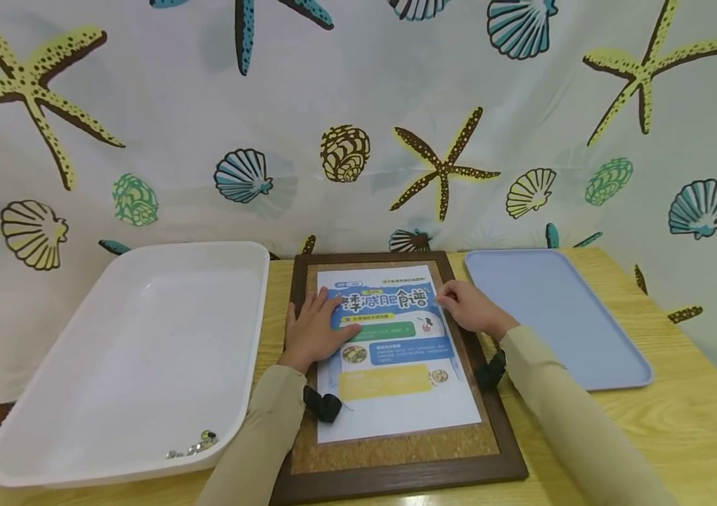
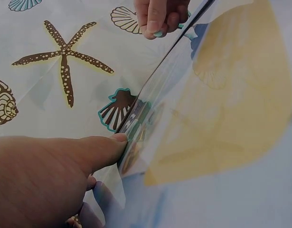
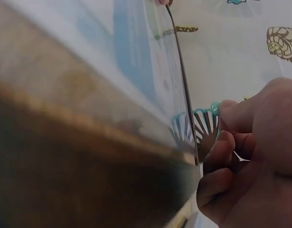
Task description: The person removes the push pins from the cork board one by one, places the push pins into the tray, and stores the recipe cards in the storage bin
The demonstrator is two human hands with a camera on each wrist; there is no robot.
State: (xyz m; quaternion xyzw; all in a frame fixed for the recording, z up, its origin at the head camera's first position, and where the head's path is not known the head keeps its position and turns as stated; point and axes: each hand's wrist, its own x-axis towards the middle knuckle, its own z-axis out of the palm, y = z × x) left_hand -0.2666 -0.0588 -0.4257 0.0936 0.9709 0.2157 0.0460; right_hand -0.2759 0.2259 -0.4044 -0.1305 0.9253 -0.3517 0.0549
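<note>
A printed poster (image 1: pixel 396 414) with blue, green and yellow blocks lies on a cork board (image 1: pixel 424 450) with a dark brown frame. My left hand (image 1: pixel 315 330) rests on the poster's upper left side, fingers spread and the thumb out to the right. Near the upper right edge of the sheet is my right hand (image 1: pixel 475 309). Between its thumb and curled fingers it pinches a small teal push pin (image 3: pixel 215 109), whose head also shows in the left wrist view. The pin's tip is hidden, and I cannot tell whether it touches the board.
To the left stands a large white tray (image 1: pixel 143 337) with several small shiny pieces (image 1: pixel 197 444) in its near right corner. A flat light-blue tray (image 1: pixel 561 316) lies to the right of the board on the wooden table (image 1: pixel 681 400). Behind hangs a shell-and-starfish patterned cloth (image 1: pixel 308 91).
</note>
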